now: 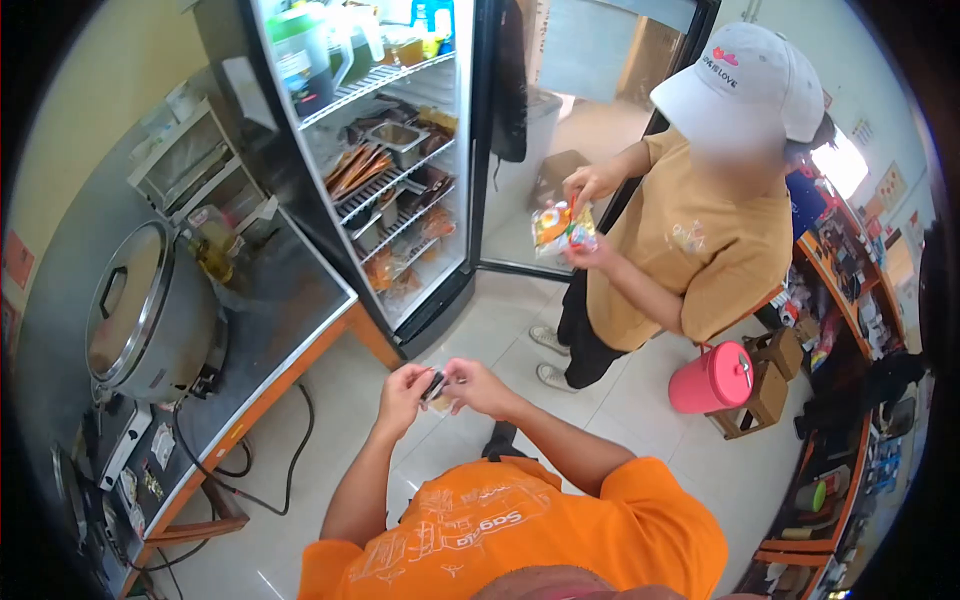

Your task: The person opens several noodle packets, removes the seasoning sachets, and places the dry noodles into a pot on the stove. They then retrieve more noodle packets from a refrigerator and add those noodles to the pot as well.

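In front of my orange shirt, both my hands are closed on a small packet (438, 396) with a dark upper part and a pale, see-through lower part. My left hand (401, 398) pinches its left side. On the other side, the fingers of my right hand (480, 389) grip it near the top. What is inside the packet is too small to make out. Across from me, a person in a tan shirt and white cap holds a colourful snack bag (562, 228) in both hands.
A fridge (385, 120) stands with its door open, its shelves holding jugs, a metal container and packets. At left, a large cooker (150, 310) and an oil bottle (212, 262) sit on a metal counter (265, 320). A pink bucket (705, 380) stands by wooden stools (755, 405) at right.
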A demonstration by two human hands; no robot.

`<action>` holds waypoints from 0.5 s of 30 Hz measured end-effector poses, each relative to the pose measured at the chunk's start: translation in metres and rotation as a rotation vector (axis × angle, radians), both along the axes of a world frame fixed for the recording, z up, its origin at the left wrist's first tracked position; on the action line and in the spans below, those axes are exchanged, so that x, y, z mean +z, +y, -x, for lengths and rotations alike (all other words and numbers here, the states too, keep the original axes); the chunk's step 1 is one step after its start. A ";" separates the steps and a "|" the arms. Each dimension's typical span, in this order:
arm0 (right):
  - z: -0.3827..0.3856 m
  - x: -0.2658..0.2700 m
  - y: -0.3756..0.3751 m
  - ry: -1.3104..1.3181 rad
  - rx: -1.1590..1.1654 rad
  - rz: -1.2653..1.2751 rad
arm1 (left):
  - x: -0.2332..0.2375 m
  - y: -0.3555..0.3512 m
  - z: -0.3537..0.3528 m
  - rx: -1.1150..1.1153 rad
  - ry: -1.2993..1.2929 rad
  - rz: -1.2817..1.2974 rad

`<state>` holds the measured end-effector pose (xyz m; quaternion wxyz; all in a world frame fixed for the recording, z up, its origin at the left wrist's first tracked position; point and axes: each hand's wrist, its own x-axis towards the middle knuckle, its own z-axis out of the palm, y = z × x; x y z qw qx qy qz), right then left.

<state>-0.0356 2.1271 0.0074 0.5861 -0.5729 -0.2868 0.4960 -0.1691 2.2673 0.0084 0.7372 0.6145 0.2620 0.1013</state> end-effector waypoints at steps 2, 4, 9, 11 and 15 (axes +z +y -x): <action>0.047 0.003 0.024 -0.098 0.203 0.026 | -0.003 -0.001 0.065 0.185 -0.062 -0.021; 0.102 0.017 0.040 -0.122 0.290 0.101 | -0.007 -0.001 0.128 0.302 -0.076 -0.065; 0.231 -0.033 0.084 -0.402 0.217 -0.120 | -0.002 -0.006 0.251 0.395 -0.017 -0.058; 0.262 -0.020 0.089 -0.495 0.235 -0.123 | -0.003 -0.007 0.283 0.449 -0.042 -0.046; 0.293 0.000 0.097 -0.514 0.292 -0.157 | -0.003 -0.003 0.317 0.507 -0.050 0.005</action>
